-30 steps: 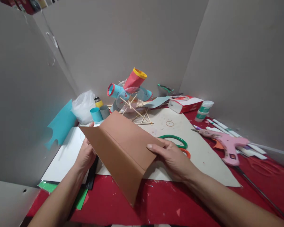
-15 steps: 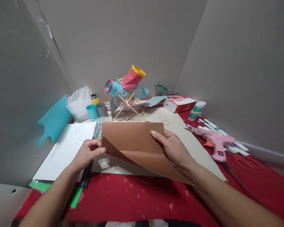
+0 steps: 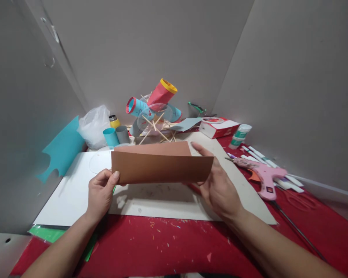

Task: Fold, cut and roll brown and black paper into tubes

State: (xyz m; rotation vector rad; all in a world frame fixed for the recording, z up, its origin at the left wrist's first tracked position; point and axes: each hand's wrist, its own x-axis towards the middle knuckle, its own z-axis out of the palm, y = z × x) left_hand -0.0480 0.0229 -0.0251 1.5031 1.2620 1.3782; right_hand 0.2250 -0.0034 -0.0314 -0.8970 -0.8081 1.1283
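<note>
A folded sheet of brown paper (image 3: pixel 159 168) is held up in front of me, bent so that a second layer shows behind the front one. My left hand (image 3: pixel 103 189) pinches its lower left corner, thumb on the front face. At the right end, my right hand (image 3: pixel 220 189) grips the sheet, its fingers partly hidden by the paper. Beyond the sheet stands a wooden-stick frame (image 3: pixel 155 123) with a clear plastic disc and coloured paper tubes, among them a red tube (image 3: pixel 161 96) with a yellow rim. The sheet covers the frame's lower part.
A white board (image 3: pixel 63 193) lies left, beside a cut blue sheet (image 3: pixel 65 148). Blue and grey rings (image 3: pixel 122 135) and a plastic bag (image 3: pixel 94 127) stand behind. A pink glue gun (image 3: pixel 263 175), white sticks (image 3: pixel 290 179) and red scissors (image 3: pixel 301 200) lie right on red cloth (image 3: pixel 162 247).
The brown paper's near flap has come up from hanging low on the right to stand level across the front. Both hands have shifted slightly, the left one to the left.
</note>
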